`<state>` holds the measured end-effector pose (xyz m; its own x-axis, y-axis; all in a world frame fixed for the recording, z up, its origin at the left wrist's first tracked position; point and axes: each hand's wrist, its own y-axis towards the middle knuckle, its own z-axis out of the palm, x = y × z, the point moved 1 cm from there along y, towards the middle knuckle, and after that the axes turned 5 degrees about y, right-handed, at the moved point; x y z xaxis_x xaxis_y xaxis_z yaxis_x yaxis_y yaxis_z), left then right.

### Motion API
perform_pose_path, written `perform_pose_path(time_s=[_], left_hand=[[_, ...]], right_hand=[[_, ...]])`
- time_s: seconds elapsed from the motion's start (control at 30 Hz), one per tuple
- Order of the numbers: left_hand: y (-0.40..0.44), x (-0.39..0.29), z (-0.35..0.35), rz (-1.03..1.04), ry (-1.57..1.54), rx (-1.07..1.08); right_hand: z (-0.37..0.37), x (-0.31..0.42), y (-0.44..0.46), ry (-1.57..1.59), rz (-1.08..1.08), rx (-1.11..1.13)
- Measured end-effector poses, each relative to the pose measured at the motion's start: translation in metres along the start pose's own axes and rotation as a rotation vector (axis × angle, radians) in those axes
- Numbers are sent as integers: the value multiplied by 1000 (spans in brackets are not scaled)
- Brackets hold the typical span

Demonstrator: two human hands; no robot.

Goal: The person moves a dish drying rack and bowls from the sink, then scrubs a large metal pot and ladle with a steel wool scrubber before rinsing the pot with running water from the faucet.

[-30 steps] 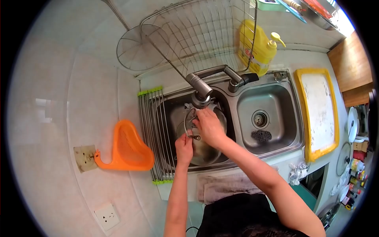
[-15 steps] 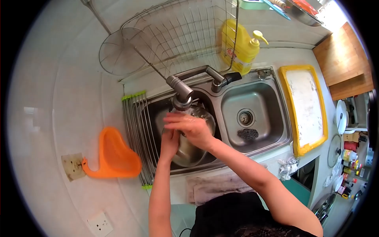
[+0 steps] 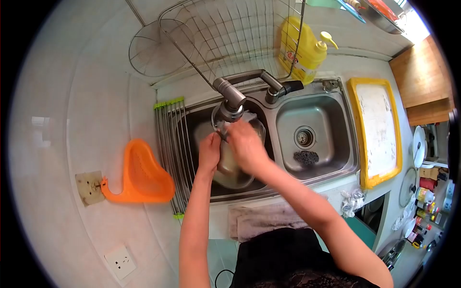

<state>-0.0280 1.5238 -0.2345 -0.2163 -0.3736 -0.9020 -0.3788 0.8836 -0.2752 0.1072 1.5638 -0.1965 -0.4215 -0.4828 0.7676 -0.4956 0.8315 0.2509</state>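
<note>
In the left basin of the sink [image 3: 192,192], my left hand [image 3: 210,151] is closed by a thin metal edge; what it grips is mostly hidden. My right hand [image 3: 247,146] is beside it, just below the tap [image 3: 231,113], its fingers curled in and partly out of sight. A round metal bowl [image 3: 234,174] lies beneath both hands. Something pale and shiny [image 3: 257,126], perhaps water or a clear film, shows behind my right hand.
Right of the hands, a dark scouring pad [image 3: 306,157] lies in the second basin [image 3: 329,139]. A roll-up rack [image 3: 168,158] covers the sink's left edge. An orange strainer [image 3: 149,175], a yellow detergent jug [image 3: 300,53], a yellow-rimmed board [image 3: 377,132] and a wire rack [image 3: 235,33] surround it.
My right hand has gone from fingers stretched across my left hand to curled in under the tap. My left hand has come into fuller view. The whole view has shifted slightly.
</note>
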Motion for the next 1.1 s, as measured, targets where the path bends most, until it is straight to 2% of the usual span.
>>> perform_pose_path(time_s=[0.07, 0.1, 0.17, 0.2, 0.23, 0.3, 0.33, 0.43, 0.5, 0.57, 0.6, 0.63, 0.67, 0.7, 0.73, 0.77, 0.83, 0.9, 0.93, 0.97, 1.0, 1.03, 1.07, 1.1], left_hand=[[7, -1, -1, -121, -188, -33], [5, -3, -3, -122, -179, -31], [2, -8, -6, -146, -298, -77], [-1, -3, -9, -192, -270, -33], [-1, 1, -9, -192, -266, -32], [-1, 2, -9, -164, -172, 15], [0, -2, -7, -198, -333, 27], [-5, 2, 6, -246, -322, -62], [-10, 6, 9, -214, -349, -34], [-12, 4, 10, -151, -209, -51], [-7, 16, 6, -47, -23, -32], [-11, 14, 8, -50, -22, -33], [-15, 10, 10, 34, 128, -32], [-20, 3, 12, 118, 279, -28], [-22, -13, 11, 9, 278, -63], [-21, -12, 10, 12, 279, -58], [-21, -3, 1, -75, 125, -70], [-19, -4, -8, -25, 128, -19], [-22, -10, -9, -46, 62, -6], [-28, -11, -9, -76, -4, 5], [-31, -3, -6, 23, 33, -22], [-33, 0, -5, 68, 259, -77], [-37, 0, 0, 64, 261, -153], [-42, -8, 4, 59, 263, -223]], right_hand=[[8, 27, -20, -53, -43, -52], [8, 22, -19, -46, -38, -57], [8, -3, -8, 135, -201, 2], [4, -16, 8, 288, -160, -9], [-2, -15, 16, 266, 45, 46], [20, -14, 7, 257, -93, -137], [19, -6, 4, 257, -101, -140], [19, 5, -2, 338, -128, -256], [21, 5, 3, 370, -41, -262], [22, 13, 8, 395, 26, -254], [19, 22, 14, 347, 152, -228], [16, 26, 18, 298, 280, -201], [13, 26, 27, 299, 282, -202], [11, 20, 38, 456, 473, -120], [11, 16, 43, 610, 665, -35], [13, 13, 41, 610, 666, -40], [20, 8, 33, 319, 419, 67], [17, 8, -3, 238, 123, -123], [14, 10, -16, 318, 59, -62], [10, 4, -19, 320, 69, -55], [2, 1, -12, 238, 33, -54], [-5, -5, 0, 155, -11, -60], [6, -29, 12, 109, 101, -109], [10, -55, 22, 159, 240, 3]])
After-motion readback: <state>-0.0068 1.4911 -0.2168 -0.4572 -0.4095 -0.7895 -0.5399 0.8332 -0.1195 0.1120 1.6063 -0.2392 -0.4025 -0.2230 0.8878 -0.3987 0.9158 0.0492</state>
